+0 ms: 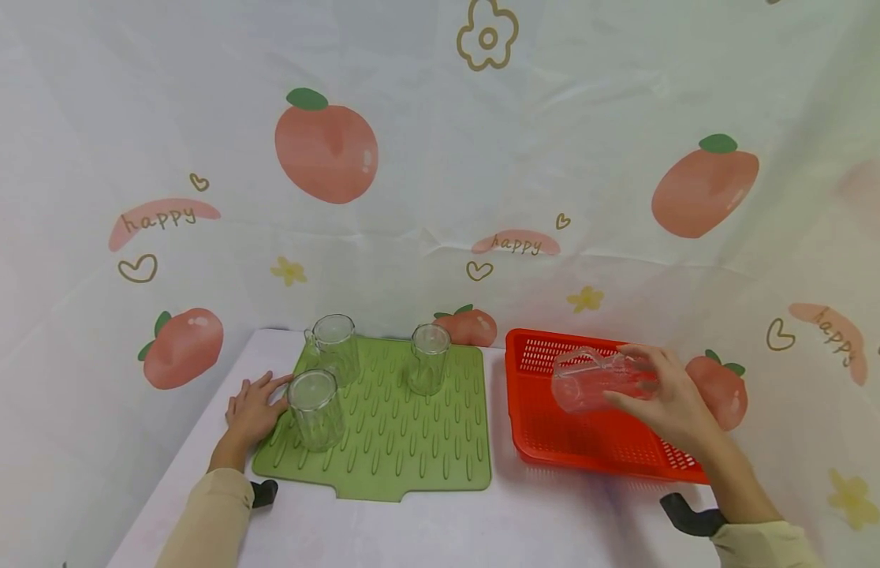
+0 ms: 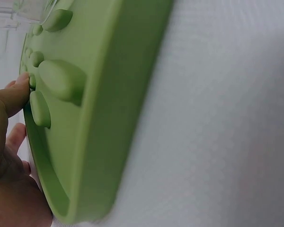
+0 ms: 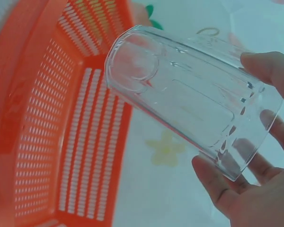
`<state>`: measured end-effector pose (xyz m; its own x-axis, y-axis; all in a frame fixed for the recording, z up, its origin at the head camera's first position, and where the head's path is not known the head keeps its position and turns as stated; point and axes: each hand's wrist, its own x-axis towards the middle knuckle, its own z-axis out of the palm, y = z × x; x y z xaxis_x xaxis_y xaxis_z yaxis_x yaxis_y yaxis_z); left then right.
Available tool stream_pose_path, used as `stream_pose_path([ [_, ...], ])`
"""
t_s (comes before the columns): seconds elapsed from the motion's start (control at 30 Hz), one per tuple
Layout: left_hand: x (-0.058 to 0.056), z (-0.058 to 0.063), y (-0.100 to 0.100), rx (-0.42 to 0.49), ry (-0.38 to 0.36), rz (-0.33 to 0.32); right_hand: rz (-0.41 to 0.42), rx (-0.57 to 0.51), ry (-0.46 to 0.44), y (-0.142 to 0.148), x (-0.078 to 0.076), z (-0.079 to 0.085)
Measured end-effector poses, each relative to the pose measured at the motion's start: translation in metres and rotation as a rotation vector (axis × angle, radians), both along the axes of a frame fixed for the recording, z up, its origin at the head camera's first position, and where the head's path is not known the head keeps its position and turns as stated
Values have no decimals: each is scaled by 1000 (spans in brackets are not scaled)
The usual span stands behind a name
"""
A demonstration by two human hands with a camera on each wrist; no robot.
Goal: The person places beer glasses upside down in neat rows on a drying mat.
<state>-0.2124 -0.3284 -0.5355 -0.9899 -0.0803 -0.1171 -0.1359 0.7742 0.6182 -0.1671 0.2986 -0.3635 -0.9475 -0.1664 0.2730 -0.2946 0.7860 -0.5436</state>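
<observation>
My right hand (image 1: 669, 404) holds a clear glass mug (image 1: 583, 386) above the red basket, fingers and thumb round one end. The mug lies nearly sideways; in the right wrist view its thick base (image 3: 132, 64) points away from the hand. My left hand (image 1: 254, 409) touches the left edge of a green drying mat (image 1: 383, 442), fingers loosely extended. Close to that hand stands one glass mug (image 1: 318, 414) on the mat. A second mug (image 1: 338, 351) is behind it, and a third mug (image 1: 429, 363) stands near the mat's back right.
The red perforated basket (image 1: 589, 456) sits on the white table (image 1: 454, 528), right of the mat. A white cloth backdrop (image 1: 426, 158) with printed fruit rises behind the table. Black straps with mounts (image 1: 265, 494) are on both wrists.
</observation>
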Motion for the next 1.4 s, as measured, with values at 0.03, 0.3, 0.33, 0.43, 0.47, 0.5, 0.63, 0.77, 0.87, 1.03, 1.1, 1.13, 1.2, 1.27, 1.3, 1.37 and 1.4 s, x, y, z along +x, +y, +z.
stream_pose_path([
  [0.03, 0, -1, 0, 0, 0, 0, 2, -16, 1, -3, 1, 0],
  [0.3, 1, 0, 0, -10, -19, 2, 30, -173, -3, -21, 4, -1],
  [0.33, 1, 0, 1, -10, -18, 1, 31, -192, -12, -24, 5, -1],
  [0.43, 2, -1, 0, -5, -8, -1, 32, -232, -32, -31, 6, -1],
  [0.47, 2, -2, 0, -4, -1, 0, 32, -248, -38, -34, 6, -1],
  [0.5, 2, -4, 0, -4, 6, 1, 36, -261, -39, -37, 6, -1],
  [0.63, 1, -8, -2, -2, 27, 6, 56, -302, -35, -46, 4, -6],
  [0.77, 0, -10, -3, 7, 38, 4, 74, -348, -49, -53, 2, -13],
  [0.87, 0, -11, -2, 9, 39, 0, 88, -385, -63, -59, 0, -18],
  [1.03, -1, -11, -3, 0, 33, -1, 126, -471, -79, -72, 0, -25],
  [1.1, -1, -10, -3, -3, 33, -2, 144, -510, -87, -77, -1, -28],
  [1.13, -2, -10, -4, -3, 32, -2, 150, -527, -92, -80, -1, -30],
  [1.2, -2, -8, -4, -4, 29, 0, 164, -564, -103, -86, -1, -34],
  [1.27, -2, -6, -3, -7, 21, 3, 170, -590, -113, -91, -2, -37],
  [1.3, -2, -6, -3, -9, 19, 4, 171, -599, -114, -93, -2, -39],
  [1.37, -1, -4, -2, -10, 18, 3, 174, -616, -118, -98, -3, -44],
  [1.4, -1, -4, -2, -11, 18, 0, 174, -617, -117, -100, -4, -46],
])
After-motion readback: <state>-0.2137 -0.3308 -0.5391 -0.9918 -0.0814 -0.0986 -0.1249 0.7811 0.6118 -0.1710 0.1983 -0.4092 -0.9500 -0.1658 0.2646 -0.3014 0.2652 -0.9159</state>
